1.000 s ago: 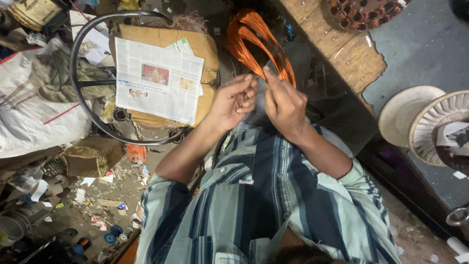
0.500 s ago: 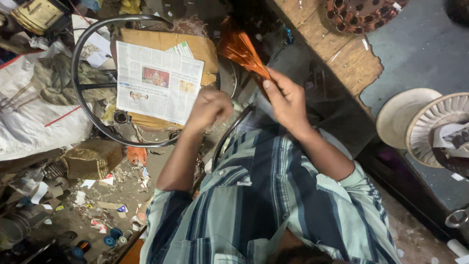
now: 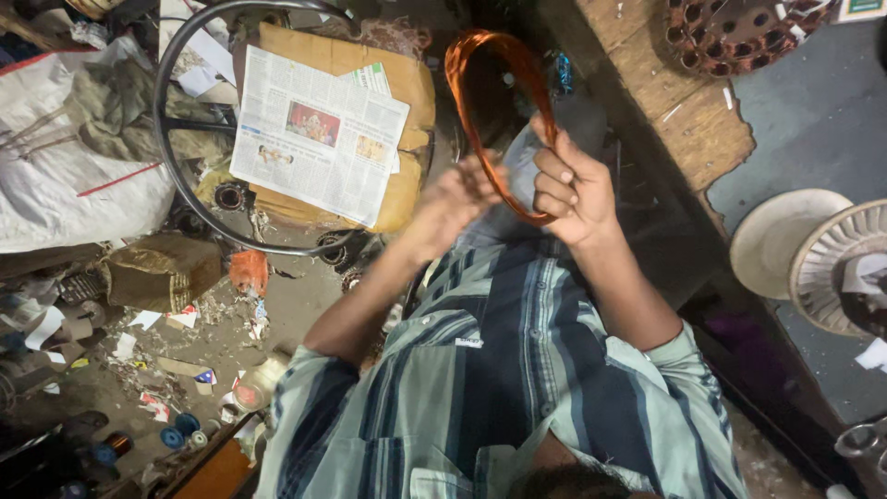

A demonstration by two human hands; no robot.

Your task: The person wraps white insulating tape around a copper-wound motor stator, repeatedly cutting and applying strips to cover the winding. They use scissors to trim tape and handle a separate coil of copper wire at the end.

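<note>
A loop of orange copper wire [image 3: 480, 65] stands up in front of me, forming a tall oval coil. My right hand [image 3: 573, 185] grips its lower right side with the fingers curled around the strands. My left hand [image 3: 457, 199] is blurred and rests against the lower left part of the same coil, fingers closed on it. Both forearms reach out from striped shirt sleeves [image 3: 499, 370].
A newspaper [image 3: 319, 134] lies on a cardboard box [image 3: 407, 88] inside a black metal ring [image 3: 176, 166]. A wooden bench [image 3: 684, 111] with a round slotted metal core [image 3: 739, 32] is at the upper right. A white sack [image 3: 65, 176], scraps and a fan part [image 3: 832, 268] lie around.
The coil went from a folded, flattened bunch half a second ago to an opened oval loop. My left hand came back up from below onto the coil.
</note>
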